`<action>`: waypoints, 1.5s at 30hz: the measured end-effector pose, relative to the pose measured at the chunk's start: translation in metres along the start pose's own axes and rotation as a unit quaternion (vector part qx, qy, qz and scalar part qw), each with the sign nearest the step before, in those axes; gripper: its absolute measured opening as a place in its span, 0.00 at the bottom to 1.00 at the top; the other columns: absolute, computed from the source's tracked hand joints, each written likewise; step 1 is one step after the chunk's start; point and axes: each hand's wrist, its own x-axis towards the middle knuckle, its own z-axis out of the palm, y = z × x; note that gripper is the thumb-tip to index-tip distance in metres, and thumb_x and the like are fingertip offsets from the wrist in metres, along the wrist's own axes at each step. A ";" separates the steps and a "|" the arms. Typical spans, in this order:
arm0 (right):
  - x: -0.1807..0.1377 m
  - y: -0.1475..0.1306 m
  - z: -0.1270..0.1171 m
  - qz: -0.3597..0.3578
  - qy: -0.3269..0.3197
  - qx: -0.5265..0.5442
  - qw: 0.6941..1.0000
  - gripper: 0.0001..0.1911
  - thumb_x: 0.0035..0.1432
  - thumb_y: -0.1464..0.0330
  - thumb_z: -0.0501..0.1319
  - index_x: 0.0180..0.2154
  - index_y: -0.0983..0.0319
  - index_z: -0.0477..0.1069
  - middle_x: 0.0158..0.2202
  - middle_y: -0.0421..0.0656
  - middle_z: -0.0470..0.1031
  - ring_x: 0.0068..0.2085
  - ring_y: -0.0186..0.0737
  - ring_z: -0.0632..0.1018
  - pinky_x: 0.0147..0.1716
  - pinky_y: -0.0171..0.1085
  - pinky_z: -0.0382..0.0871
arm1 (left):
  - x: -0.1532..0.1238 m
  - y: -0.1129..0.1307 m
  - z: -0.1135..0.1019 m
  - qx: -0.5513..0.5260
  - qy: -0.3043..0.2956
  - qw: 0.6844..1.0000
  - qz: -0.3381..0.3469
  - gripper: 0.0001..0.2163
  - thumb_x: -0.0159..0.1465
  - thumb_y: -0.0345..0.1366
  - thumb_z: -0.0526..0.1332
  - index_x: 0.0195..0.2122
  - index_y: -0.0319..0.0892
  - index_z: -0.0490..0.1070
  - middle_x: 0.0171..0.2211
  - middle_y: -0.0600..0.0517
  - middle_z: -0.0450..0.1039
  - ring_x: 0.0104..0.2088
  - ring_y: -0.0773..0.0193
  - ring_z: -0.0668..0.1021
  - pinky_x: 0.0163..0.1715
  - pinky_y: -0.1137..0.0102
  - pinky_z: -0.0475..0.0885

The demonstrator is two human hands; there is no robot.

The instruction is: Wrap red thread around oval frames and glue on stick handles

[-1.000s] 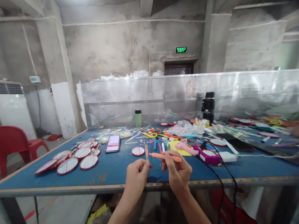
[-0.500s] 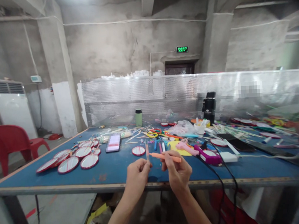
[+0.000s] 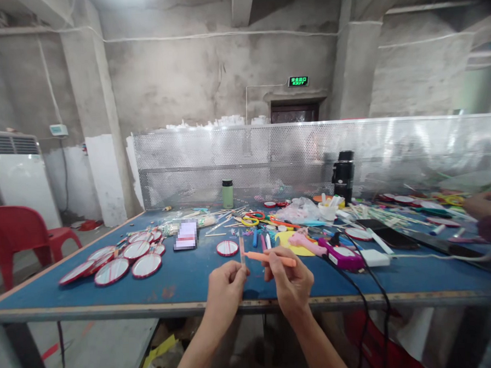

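My left hand (image 3: pixel 226 284) pinches the lower end of a thin flat stick (image 3: pixel 241 247), pale pinkish and held upright. An orange marker pen (image 3: pixel 269 257) lies across the fingers of my right hand (image 3: pixel 290 278). Its tip points left and meets the stick, or comes very close; I cannot tell which. Just left of the stick, a round red-rimmed disc (image 3: pixel 227 248) lies on the blue table (image 3: pixel 185 286). Behind my right hand are a yellow sheet (image 3: pixel 304 249), a pink glue gun (image 3: pixel 305 241) and a purple-cased item (image 3: pixel 343 258).
Several red-rimmed discs (image 3: pixel 112 271) are piled at the left, near a phone (image 3: pixel 185 234). A green bottle (image 3: pixel 227 195) and a black flask (image 3: pixel 344 177) stand at the back. Dark cables (image 3: pixel 360 288) hang over the front edge. Another person's hand (image 3: pixel 487 203) is at far right.
My hands and the marker have hardly moved. At far right, the other person's hand and sleeve have come further into view.
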 end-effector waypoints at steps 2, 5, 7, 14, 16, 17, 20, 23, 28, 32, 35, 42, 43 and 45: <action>0.000 0.000 0.000 0.002 -0.013 -0.011 1.000 0.07 0.63 0.67 0.61 0.36 0.62 0.76 0.24 0.39 0.73 0.18 0.30 0.71 0.18 0.32 0.66 | 0.000 -0.001 0.000 -0.003 0.001 1.000 0.001 0.13 0.62 0.42 0.56 0.28 0.39 0.73 0.12 0.62 0.56 0.14 0.71 0.59 0.18 0.75 0.53; 0.000 0.001 0.001 -0.004 0.006 -0.019 1.000 0.06 0.63 0.67 0.61 0.35 0.62 0.75 0.23 0.38 0.73 0.18 0.30 0.70 0.18 0.31 0.66 | 0.000 -0.001 0.000 0.001 0.001 1.000 0.006 0.13 0.63 0.41 0.56 0.28 0.39 0.73 0.12 0.61 0.57 0.14 0.71 0.60 0.18 0.75 0.53; 0.000 0.001 0.001 -0.010 0.024 -0.017 1.000 0.07 0.63 0.68 0.60 0.35 0.62 0.75 0.23 0.37 0.72 0.18 0.30 0.70 0.18 0.31 0.65 | 0.001 -0.001 0.000 0.004 0.002 1.000 0.008 0.13 0.63 0.41 0.56 0.28 0.39 0.73 0.13 0.61 0.57 0.15 0.71 0.60 0.19 0.75 0.54; 0.000 0.000 0.001 -0.017 0.006 -0.014 1.000 0.06 0.64 0.68 0.60 0.36 0.62 0.75 0.24 0.38 0.73 0.18 0.30 0.71 0.19 0.32 0.66 | 0.001 0.000 0.000 0.015 -0.002 1.000 0.013 0.13 0.63 0.41 0.56 0.27 0.39 0.73 0.13 0.60 0.57 0.15 0.71 0.61 0.19 0.75 0.53; 0.001 -0.001 0.002 -0.011 -0.003 -0.018 1.000 0.06 0.63 0.68 0.60 0.36 0.62 0.75 0.24 0.38 0.73 0.18 0.30 0.71 0.19 0.32 0.66 | 0.000 0.000 0.000 0.019 -0.003 1.000 0.010 0.13 0.63 0.41 0.56 0.27 0.40 0.73 0.13 0.61 0.57 0.15 0.71 0.61 0.18 0.75 0.53; 0.002 -0.001 0.002 -0.008 -0.004 -0.018 1.000 0.06 0.63 0.67 0.60 0.36 0.62 0.75 0.24 0.38 0.73 0.18 0.30 0.71 0.19 0.32 0.66 | 0.000 0.000 0.000 0.021 -0.002 1.000 0.007 0.13 0.63 0.42 0.56 0.27 0.40 0.73 0.13 0.61 0.57 0.15 0.71 0.61 0.18 0.75 0.53; 0.002 0.000 0.003 -0.007 0.021 -0.016 1.000 0.07 0.63 0.67 0.61 0.35 0.62 0.75 0.22 0.37 0.72 0.17 0.30 0.70 0.18 0.32 0.65 | 0.000 0.001 -0.001 0.021 -0.002 1.000 -0.001 0.14 0.63 0.42 0.55 0.28 0.39 0.73 0.12 0.61 0.56 0.15 0.71 0.60 0.18 0.75 0.53; 0.002 -0.001 0.003 -0.011 0.051 -0.006 0.999 0.07 0.63 0.67 0.60 0.35 0.62 0.74 0.22 0.37 0.72 0.17 0.30 0.70 0.18 0.32 0.64 | 0.000 0.001 -0.001 0.016 -0.005 1.000 0.002 0.14 0.63 0.42 0.55 0.28 0.39 0.73 0.12 0.61 0.56 0.15 0.71 0.60 0.18 0.75 0.52; 0.002 -0.004 0.002 -0.011 0.008 -0.001 1.000 0.06 0.63 0.68 0.60 0.36 0.62 0.75 0.22 0.37 0.72 0.18 0.30 0.70 0.20 0.32 0.66 | 0.001 -0.001 0.000 0.019 0.002 1.000 0.006 0.14 0.63 0.43 0.56 0.27 0.39 0.73 0.12 0.61 0.56 0.14 0.71 0.60 0.18 0.75 0.52; 0.002 -0.004 0.002 -0.006 0.010 -0.012 1.000 0.06 0.63 0.68 0.60 0.36 0.62 0.75 0.22 0.37 0.72 0.18 0.30 0.70 0.19 0.32 0.66 | -0.001 0.000 -0.001 0.020 -0.004 1.000 0.006 0.14 0.64 0.42 0.55 0.28 0.39 0.73 0.12 0.61 0.56 0.15 0.71 0.60 0.18 0.75 0.53; 0.002 -0.003 0.003 -0.006 0.047 -0.010 0.999 0.07 0.63 0.67 0.60 0.35 0.62 0.74 0.22 0.37 0.72 0.17 0.29 0.70 0.18 0.31 0.64 | -0.002 0.001 -0.001 0.018 -0.005 1.000 0.004 0.14 0.64 0.42 0.55 0.28 0.39 0.73 0.13 0.61 0.57 0.15 0.71 0.61 0.19 0.75 0.53; 0.003 -0.003 0.003 -0.019 -0.004 0.004 1.000 0.06 0.64 0.69 0.59 0.37 0.62 0.75 0.23 0.37 0.73 0.19 0.30 0.71 0.21 0.32 0.67 | -0.001 0.000 0.000 0.026 -0.005 1.000 0.008 0.15 0.64 0.43 0.55 0.28 0.38 0.73 0.13 0.61 0.57 0.16 0.71 0.60 0.19 0.75 0.52; 0.003 -0.003 0.003 -0.018 -0.009 0.000 1.000 0.06 0.64 0.69 0.59 0.37 0.62 0.75 0.23 0.37 0.73 0.18 0.29 0.71 0.20 0.31 0.66 | -0.001 0.000 0.000 0.027 -0.004 1.000 0.009 0.15 0.64 0.43 0.56 0.28 0.38 0.73 0.13 0.61 0.56 0.16 0.71 0.60 0.19 0.75 0.52; 0.004 -0.003 0.003 -0.014 -0.005 -0.005 1.000 0.06 0.64 0.69 0.60 0.37 0.62 0.75 0.23 0.37 0.72 0.18 0.28 0.70 0.19 0.31 0.66 | 0.000 0.000 0.000 0.028 -0.005 1.000 0.010 0.15 0.64 0.42 0.56 0.28 0.38 0.73 0.13 0.61 0.56 0.16 0.71 0.60 0.19 0.75 0.52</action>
